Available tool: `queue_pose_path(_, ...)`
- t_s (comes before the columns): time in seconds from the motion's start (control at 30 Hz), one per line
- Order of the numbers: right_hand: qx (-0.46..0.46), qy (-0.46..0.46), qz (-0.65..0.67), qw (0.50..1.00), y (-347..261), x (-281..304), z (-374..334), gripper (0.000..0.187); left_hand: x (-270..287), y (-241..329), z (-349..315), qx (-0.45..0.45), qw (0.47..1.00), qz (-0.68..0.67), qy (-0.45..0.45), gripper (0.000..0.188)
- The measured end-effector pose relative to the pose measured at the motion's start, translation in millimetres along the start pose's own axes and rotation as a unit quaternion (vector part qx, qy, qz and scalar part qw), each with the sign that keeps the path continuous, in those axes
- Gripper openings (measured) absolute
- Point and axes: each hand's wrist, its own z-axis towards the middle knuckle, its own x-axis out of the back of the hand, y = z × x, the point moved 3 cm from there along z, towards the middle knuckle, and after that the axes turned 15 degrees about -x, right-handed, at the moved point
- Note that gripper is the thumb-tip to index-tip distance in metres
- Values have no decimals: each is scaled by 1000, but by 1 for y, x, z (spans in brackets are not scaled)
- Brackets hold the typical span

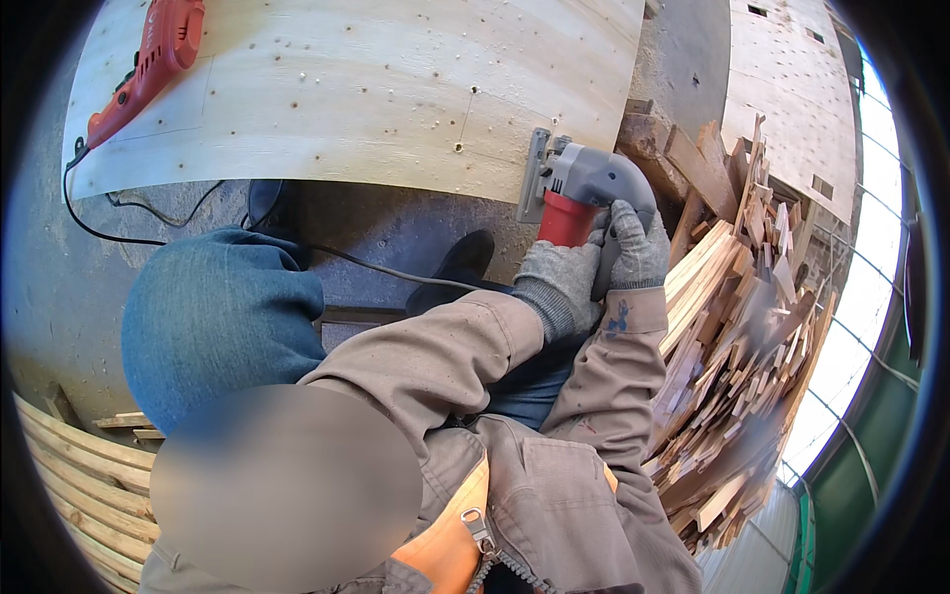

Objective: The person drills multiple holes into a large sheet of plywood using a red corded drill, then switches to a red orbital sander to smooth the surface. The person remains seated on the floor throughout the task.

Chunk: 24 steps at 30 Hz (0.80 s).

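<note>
Both my hands wear grey knit gloves and grip a grey and red jigsaw [607, 178]. My left hand [562, 275] is closed at the rear of its red body. My right hand [641, 249] wraps round the dark grey handle, thumb side up. The saw's flat metal base plate [532, 176] is at the lower right corner of a plywood sheet [386, 99], partly overlapping it. The blade is hidden. Holes and specks mark the sheet, along with a few thin dark lines.
A red corded power tool [148, 74] lies on the sheet's left end. Its black cord [109, 238] hangs to the floor, and another cable [386, 272] runs toward my left wrist. Offcuts [732, 327] are heaped at right, beside another plywood panel [792, 89]. Wooden slats [89, 485] lie lower left.
</note>
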Motion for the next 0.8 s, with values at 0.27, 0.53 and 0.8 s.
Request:
queue_pose_path(0.27,10,-7,-7,1000,-1,0,5,37,2,1,2,1,1000,2,13,68)
queue_pose_path(0.53,9,-5,-19,1000,-2,3,9,40,4,1,4,2,1000,-2,7,66)
queue_pose_path(0.8,4,-13,-23,1000,-6,2,10,43,4,0,7,10,1000,7,-1,67)
